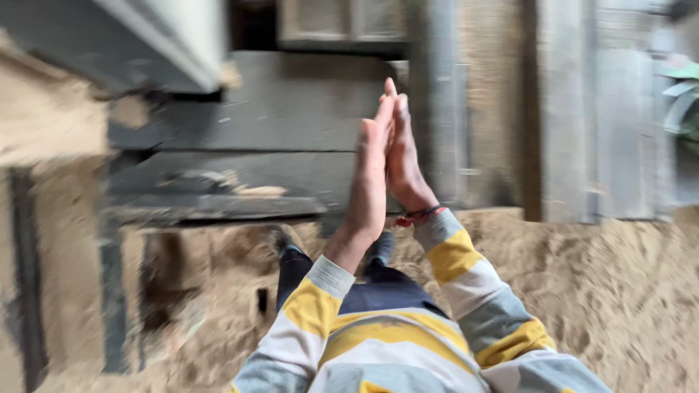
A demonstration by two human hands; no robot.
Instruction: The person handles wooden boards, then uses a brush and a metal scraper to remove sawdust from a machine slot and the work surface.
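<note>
Our left hand (370, 175) and right hand (402, 156) are pressed palm to palm, fingers toward 12 o'clock, holding nothing. Dark steps (255, 138) lie at 10 o'clock, sand (619, 291) at 4. Seemingly brushing off; blurred.

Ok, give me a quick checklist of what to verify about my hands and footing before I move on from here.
1. Left hand free of any object: ok, palm pressed flat against the other hand.
2. Right hand free of any object: ok, fingers straight, nothing between the palms.
3. Red thread band on the right wrist clear of the striped sleeve: ok.
4. Footing: shoes stand on loose sand; firmness cannot tell.
5. Dark slab steps ahead free of loose bits: not ok, pale debris lies on them.
6. Fine detail of surroundings: cannot tell, picture is blurred.
</note>
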